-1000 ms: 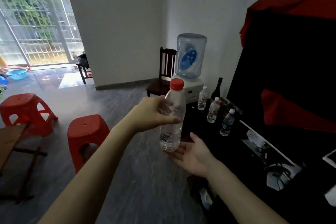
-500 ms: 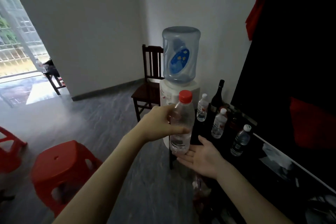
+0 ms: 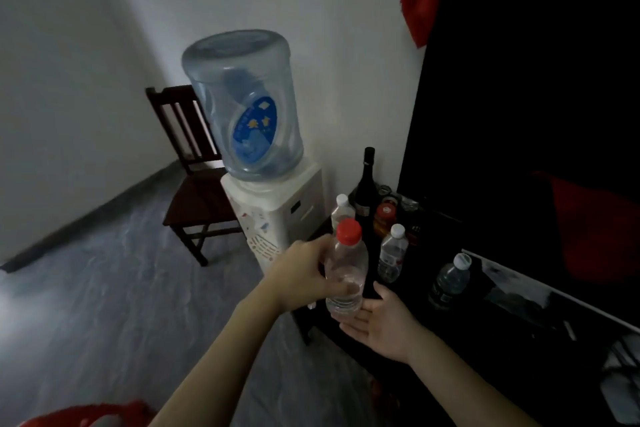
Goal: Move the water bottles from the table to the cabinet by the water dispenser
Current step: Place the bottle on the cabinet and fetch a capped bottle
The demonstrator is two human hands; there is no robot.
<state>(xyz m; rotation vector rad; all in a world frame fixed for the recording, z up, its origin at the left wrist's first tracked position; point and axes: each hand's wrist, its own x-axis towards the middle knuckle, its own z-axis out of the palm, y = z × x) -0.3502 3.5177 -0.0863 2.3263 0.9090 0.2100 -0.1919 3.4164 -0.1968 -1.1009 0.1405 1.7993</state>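
Two hands on one red-capped bottle, beside the dispenser

Both hands meet at the red-capped bottle [image 3: 346, 274], which is held upright in the air just in front of the dark cabinet [image 3: 450, 315]. The left hand [image 3: 301, 274] comes in from 7 o'clock and grasps the bottle's clear body from the side, its fingers [image 3: 341, 288] wrapped round the lower half. The right hand [image 3: 384, 326] lies palm-up directly under the base, at the bottle's 5 o'clock, fingers straight and released, cupping rather than gripping; whether the palm touches the base is hard to tell.

At 10 o'clock from the held bottle stands the water dispenser [image 3: 277, 215] with its blue jug [image 3: 242, 107]. Three white-capped bottles already stand on the cabinet: one [image 3: 341, 210] at 12 o'clock behind the red cap, one [image 3: 393, 253] at 2 o'clock, one [image 3: 450, 281] at 3 o'clock. A dark wine bottle [image 3: 367, 184] stands behind them near the wall. A wooden chair [image 3: 194, 177] sits left of the dispenser.
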